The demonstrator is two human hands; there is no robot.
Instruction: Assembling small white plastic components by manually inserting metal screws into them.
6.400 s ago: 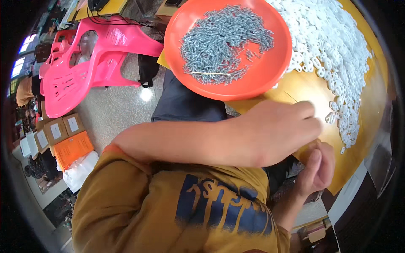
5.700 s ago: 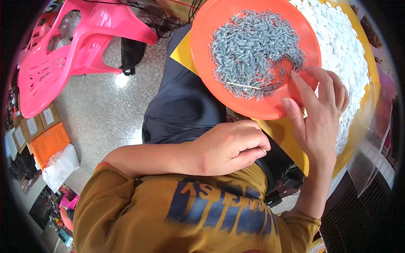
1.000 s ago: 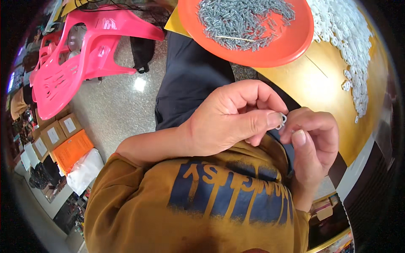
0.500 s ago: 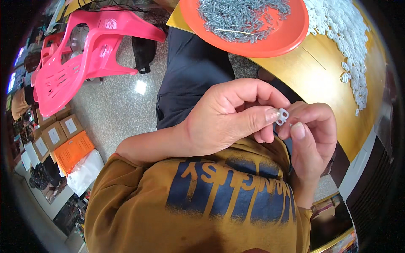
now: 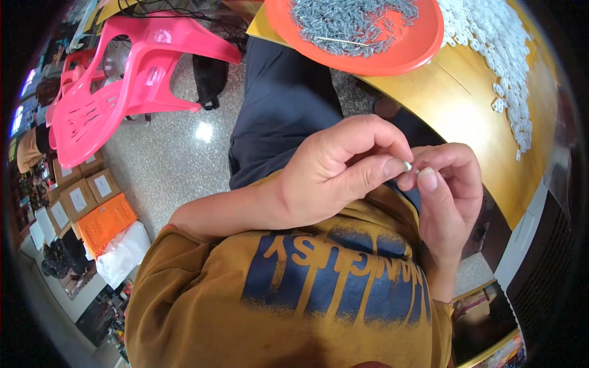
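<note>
My left hand (image 5: 343, 175) pinches a small white plastic piece (image 5: 408, 166) between thumb and forefinger; only its edge shows past the thumbnail. Just to its right, my right hand (image 5: 451, 196) is closed at the fingertips on a tiny wire spring (image 5: 416, 172). The spring's end lies very near the white piece; whether they touch I cannot tell. Beyond my hands, a red-orange plate (image 5: 392, 64) carries a heap of small grey metal springs (image 5: 343, 27) with a thin pale stick (image 5: 342, 42) lying across them. Many white plastic pieces (image 5: 491, 46) are piled to the plate's right.
Plate and white pile rest on a yellow table (image 5: 454, 101) whose curved edge runs past my right hand. At left a pink plastic chair (image 5: 132, 80) stands on the speckled floor. Below it are cardboard boxes (image 5: 78, 199), an orange package (image 5: 107, 224) and a white bag (image 5: 123, 253).
The white piece has turned between my left fingers, so its holed face no longer shows. My right hand has shifted slightly left and up, with its thumb closer to the left fingertips.
</note>
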